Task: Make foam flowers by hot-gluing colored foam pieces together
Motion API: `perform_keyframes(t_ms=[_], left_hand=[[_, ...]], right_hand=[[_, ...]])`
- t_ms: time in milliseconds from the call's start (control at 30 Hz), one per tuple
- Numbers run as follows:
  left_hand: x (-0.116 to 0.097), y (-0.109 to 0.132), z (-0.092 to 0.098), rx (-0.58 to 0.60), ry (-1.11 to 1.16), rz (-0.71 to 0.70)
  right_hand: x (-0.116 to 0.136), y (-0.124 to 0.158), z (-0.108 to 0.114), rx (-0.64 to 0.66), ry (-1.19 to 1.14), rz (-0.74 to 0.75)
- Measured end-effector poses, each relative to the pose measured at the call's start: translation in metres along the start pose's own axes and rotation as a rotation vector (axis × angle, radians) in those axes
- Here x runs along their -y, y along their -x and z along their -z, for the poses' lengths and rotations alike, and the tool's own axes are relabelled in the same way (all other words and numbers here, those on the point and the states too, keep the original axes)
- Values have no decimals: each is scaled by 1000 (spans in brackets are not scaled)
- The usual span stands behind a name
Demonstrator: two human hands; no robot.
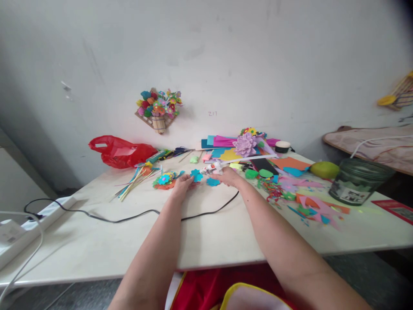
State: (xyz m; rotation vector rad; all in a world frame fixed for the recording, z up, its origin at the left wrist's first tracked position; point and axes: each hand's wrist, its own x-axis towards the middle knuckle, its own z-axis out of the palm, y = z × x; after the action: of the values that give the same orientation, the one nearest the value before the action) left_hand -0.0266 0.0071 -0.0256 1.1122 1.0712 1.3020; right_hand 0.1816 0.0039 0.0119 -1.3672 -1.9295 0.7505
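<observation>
My left hand (182,184) rests on the white table (97,241) with its fingers on a blue foam flower (195,175). Beside it lies a stack of coloured foam flowers (166,179). My right hand (227,176) is wrapped round a white glue gun (213,167), whose nozzle points left toward the blue flower. A second blue foam piece (213,182) lies just below the gun. The gun's black cord (129,217) runs across the table to the left.
Coloured sticks (132,181) and a red plastic bag (121,151) lie at the back left. Foam sheets with a purple flower (244,144), foam scraps (306,202), a dark jar (358,181) and a green fruit (324,169) sit right. A power strip (29,226) lies far left.
</observation>
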Motion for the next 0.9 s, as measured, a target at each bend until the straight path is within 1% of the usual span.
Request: perform_keyframes(t_ms=[133, 267, 567, 900], left_hand=[[1, -1, 1, 3, -6, -10], [2, -2, 2, 9, -4, -18], [0, 0, 0, 6, -5, -4], [1, -2, 1, -7, 17, -7]], right_hand=[[-2, -1, 1, 36, 16, -33], [-3, -1, 0, 62, 1, -14], [1, 0, 0, 26, -2, -13], [-2, -2, 0, 53, 34, -20]])
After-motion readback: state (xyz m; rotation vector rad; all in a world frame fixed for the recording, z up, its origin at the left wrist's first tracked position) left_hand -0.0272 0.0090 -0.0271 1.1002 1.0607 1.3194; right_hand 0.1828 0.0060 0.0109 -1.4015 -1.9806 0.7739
